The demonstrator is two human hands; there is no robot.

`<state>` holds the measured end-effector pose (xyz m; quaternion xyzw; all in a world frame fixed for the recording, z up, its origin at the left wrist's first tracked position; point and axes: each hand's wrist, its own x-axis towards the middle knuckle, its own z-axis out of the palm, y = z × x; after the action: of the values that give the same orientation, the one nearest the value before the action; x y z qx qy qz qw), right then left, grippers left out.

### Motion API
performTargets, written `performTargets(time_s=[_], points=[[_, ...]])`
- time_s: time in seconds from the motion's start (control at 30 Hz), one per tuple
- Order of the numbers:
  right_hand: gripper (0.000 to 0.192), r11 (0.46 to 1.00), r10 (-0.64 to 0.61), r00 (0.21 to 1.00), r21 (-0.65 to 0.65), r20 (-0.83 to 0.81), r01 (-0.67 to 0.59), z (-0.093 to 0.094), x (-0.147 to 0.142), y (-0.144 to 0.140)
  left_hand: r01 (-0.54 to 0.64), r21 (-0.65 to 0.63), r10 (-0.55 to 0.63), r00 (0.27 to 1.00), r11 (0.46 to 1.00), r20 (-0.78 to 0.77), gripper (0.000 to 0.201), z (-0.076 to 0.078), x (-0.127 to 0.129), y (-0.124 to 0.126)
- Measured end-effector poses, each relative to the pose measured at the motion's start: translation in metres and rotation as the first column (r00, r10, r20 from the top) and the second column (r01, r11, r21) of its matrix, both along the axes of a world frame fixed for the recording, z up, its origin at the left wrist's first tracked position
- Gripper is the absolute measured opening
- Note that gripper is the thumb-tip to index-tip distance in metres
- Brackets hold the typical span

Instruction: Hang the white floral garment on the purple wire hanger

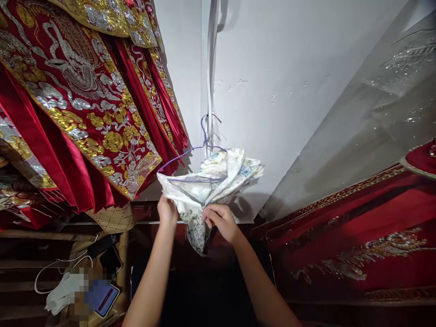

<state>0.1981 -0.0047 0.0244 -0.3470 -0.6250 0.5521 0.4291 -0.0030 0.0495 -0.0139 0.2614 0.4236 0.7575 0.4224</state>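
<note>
A white patterned garment (211,190) hangs on a thin purple clothes hanger (180,159), bunched up on its right side. The hanger's hook catches on a fixture against the wall. My left hand (167,210) is closed on the garment's left edge, below the hanger's left corner; its fingers are partly behind the cloth. Lower down near the middle, my right hand (220,220) pinches the front of the garment. A darker, speckled fold (197,231) of cloth dangles between my hands.
Red embroidered costumes (102,100) hang on the left, and red cloth with sequins (374,227) is on the right. A wooden bench (122,254) at lower left bears a phone (107,300), a white cable, a dark device and crumpled white tissue (64,293). A white wall (259,81) stands ahead.
</note>
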Motion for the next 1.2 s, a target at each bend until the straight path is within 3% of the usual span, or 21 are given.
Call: performTargets(time_s=[0.07, 0.13, 0.23, 0.3, 0.37, 0.43, 0.53, 0.6, 0.67, 0.77, 0.83, 1.0, 1.1, 1.2], points=[[0.033, 1.000, 0.010, 1.000, -0.017, 0.023, -0.010, -0.005, 0.006, -0.009, 0.147, -0.033, -0.149, 0.987, 0.989, -0.068, 0.026, -0.011, 0.024, -0.012], [0.036, 0.998, -0.056, 0.993, 0.032, 0.108, 0.053, -0.008, 0.016, -0.012, 0.299, -0.057, -0.304, 0.940, 0.953, -0.157, 0.028, -0.004, 0.041, -0.022], [0.033, 0.923, -0.347, 0.924, 0.232, 0.161, 0.306, -0.008, 0.027, -0.008, 0.473, -0.022, -0.448, 0.817, 0.881, -0.362, 0.030, 0.028, 0.056, -0.032], [0.032, 0.897, -0.405, 0.907, 0.242, 0.113, 0.371, -0.008, 0.028, -0.004, 0.530, 0.022, -0.446, 0.733, 0.847, -0.514, 0.029, 0.050, 0.063, -0.039], [0.041, 0.957, -0.278, 0.958, 0.109, 0.066, 0.270, -0.009, 0.025, -0.002, 0.533, 0.075, -0.377, 0.683, 0.843, -0.625, 0.027, 0.065, 0.071, -0.046], [0.042, 0.994, -0.108, 0.994, 0.005, 0.023, 0.108, -0.007, 0.022, -0.004, 0.510, 0.121, -0.293, 0.655, 0.852, -0.696, 0.026, 0.071, 0.078, -0.050], [0.028, 0.990, 0.124, 0.987, 0.059, 0.107, -0.131, 0.004, 0.024, -0.006, 0.533, 0.100, -0.301, 0.612, 0.840, -0.731, 0.029, 0.063, 0.077, -0.054], [0.018, 0.964, 0.193, 0.950, 0.132, 0.247, -0.231, 0.017, 0.031, -0.001, 0.618, -0.019, -0.416, 0.506, 0.786, -0.756, 0.034, 0.048, 0.070, -0.061], [0.004, 0.957, 0.096, 0.943, 0.231, 0.318, -0.176, 0.029, 0.039, 0.013, 0.656, -0.166, -0.495, 0.355, 0.737, -0.794, 0.036, 0.027, 0.059, -0.070], [0.015, 0.903, -0.272, 0.946, 0.385, 0.174, 0.189, 0.041, 0.044, 0.050, 0.548, -0.308, -0.479, 0.198, 0.778, -0.855, 0.028, -0.001, 0.039, -0.085], [0.026, 0.851, -0.420, 0.905, 0.380, 0.074, 0.364, 0.040, 0.042, 0.081, 0.459, -0.334, -0.455, 0.182, 0.823, -0.872, 0.027, -0.009, 0.023, -0.090], [0.029, 0.933, -0.292, 0.930, 0.282, 0.223, 0.225, 0.017, 0.035, 0.129, 0.403, -0.344, -0.449, 0.202, 0.848, -0.870, 0.030, 0.004, -0.024, -0.086], [0.021, 0.914, -0.319, 0.916, 0.336, 0.244, 0.228, 0.008, 0.047, 0.126, 0.346, -0.353, -0.427, 0.167, 0.870, -0.889, 0.034, 0.019, -0.053, -0.075], [0.015, 0.889, -0.340, 0.907, 0.401, 0.249, 0.223, 0.011, 0.067, 0.109, 0.275, -0.256, -0.298, 0.123, 0.927, -0.947, 0.029, 0.039, -0.073, -0.055]])
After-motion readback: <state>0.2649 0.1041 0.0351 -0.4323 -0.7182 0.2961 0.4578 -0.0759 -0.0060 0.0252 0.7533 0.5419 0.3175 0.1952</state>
